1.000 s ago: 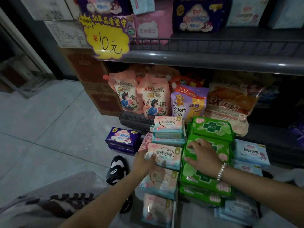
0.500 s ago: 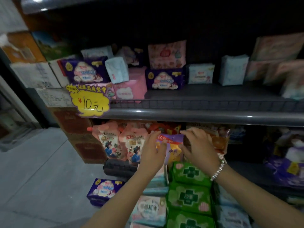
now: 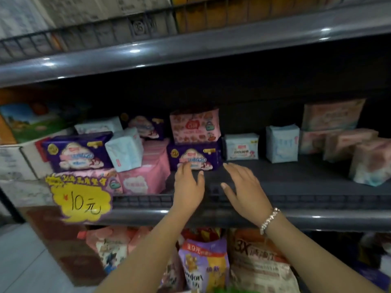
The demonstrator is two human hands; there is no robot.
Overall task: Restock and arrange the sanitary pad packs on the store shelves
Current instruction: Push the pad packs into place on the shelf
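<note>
Both my hands reach over the front rail onto the dark middle shelf (image 3: pixel 296 176), empty. My left hand (image 3: pixel 188 185) has its fingers straight, the fingertips touching the lower front of a purple pad pack (image 3: pixel 194 156). My right hand (image 3: pixel 245 187), with a bead bracelet at the wrist, hovers open just right of that pack. A pink patterned pack (image 3: pixel 194 125) stands on top of the purple one. Left of it lie pink packs (image 3: pixel 146 176), a tilted pale blue pack (image 3: pixel 124 149) and another purple pack (image 3: pixel 78 152). To the right stand a white pack (image 3: pixel 242 146) and a blue pack (image 3: pixel 282 143).
A yellow price sign (image 3: pixel 81 200) hangs from the shelf rail at the left. Pinkish packs (image 3: pixel 370 161) are stacked at the shelf's right end. Detergent refill pouches (image 3: pixel 203 265) fill the shelf below. Cardboard boxes (image 3: pixel 17 159) stand at the far left; the upper shelf edge (image 3: pixel 190 47) overhangs.
My head has tilted up from the floor stacks to the middle shelf. Both hands rose from the pad stacks, past the lower shelf, and now reach onto the middle shelf by the purple pack.
</note>
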